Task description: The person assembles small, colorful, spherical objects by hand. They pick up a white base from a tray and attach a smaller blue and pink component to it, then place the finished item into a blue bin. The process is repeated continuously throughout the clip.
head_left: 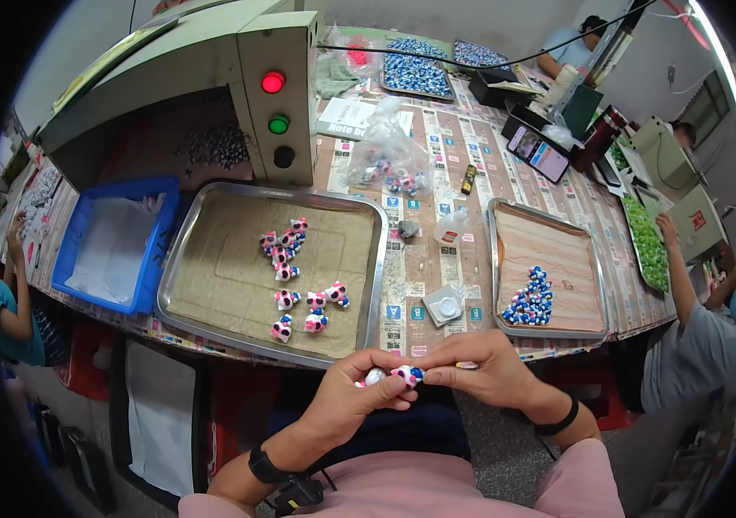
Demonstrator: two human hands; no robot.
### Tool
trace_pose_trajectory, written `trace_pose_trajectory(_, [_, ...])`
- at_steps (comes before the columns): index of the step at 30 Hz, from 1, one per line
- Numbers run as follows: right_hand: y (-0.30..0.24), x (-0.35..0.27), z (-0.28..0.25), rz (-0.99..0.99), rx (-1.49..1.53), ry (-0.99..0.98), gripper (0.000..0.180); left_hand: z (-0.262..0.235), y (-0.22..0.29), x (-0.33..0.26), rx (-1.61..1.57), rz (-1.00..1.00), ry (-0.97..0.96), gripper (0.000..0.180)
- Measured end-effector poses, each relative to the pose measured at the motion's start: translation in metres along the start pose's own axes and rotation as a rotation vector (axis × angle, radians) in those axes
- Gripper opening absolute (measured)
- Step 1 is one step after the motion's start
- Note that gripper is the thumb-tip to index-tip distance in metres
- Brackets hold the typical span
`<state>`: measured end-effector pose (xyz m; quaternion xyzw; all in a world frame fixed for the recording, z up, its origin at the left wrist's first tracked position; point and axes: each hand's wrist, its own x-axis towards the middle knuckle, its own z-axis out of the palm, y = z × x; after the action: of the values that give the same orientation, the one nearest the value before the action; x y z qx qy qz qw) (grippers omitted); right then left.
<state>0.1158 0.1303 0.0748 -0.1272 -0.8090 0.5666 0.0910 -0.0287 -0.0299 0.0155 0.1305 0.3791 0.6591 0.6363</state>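
Pinching a small white toy figure with pink and blue spots [395, 375] between them, the left hand [357, 399] and right hand [482, 368] meet just below the near edge of the paper-covered worktop [437, 164], both closed on the piece. More spotted figures [299, 272] lie scattered on a large metal tray [180, 259] ahead; a second metal tray [549, 332] to the right holds a cluster of blue and white pieces [532, 298].

left tray [212, 324] holds figurines [299, 276]; right tray [495, 259] holds beads [532, 298]; bin [156, 233] farther left.
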Motion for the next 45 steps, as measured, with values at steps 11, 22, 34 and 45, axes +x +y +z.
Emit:
trace_pose_trajectory(11, [0.097, 0.09, -0.1, 0.24, -0.332, 0.503, 0.051, -0.042, 0.047, -0.006, 1.055, 0.452, 0.239, 0.02])
trace_pose_trajectory(22, [0.081, 0.084, -0.087, 0.239, -0.093, 0.395, 0.032, -0.066, 0.06, 0.013, 1.439, 0.754, 0.359, 0.021])
trace_pose_trajectory(34, [0.061, -0.029, -0.04, 0.118, -0.413, 0.49, 0.04, -0.034, 0.039, -0.045, -0.064, 0.214, 0.245, 0.027])
trace_pose_trajectory(45, [0.061, -0.036, -0.033, -0.028, -0.702, 0.555, 0.033, -0.028, -0.005, -0.065, -0.144, 0.133, 0.162, 0.016])
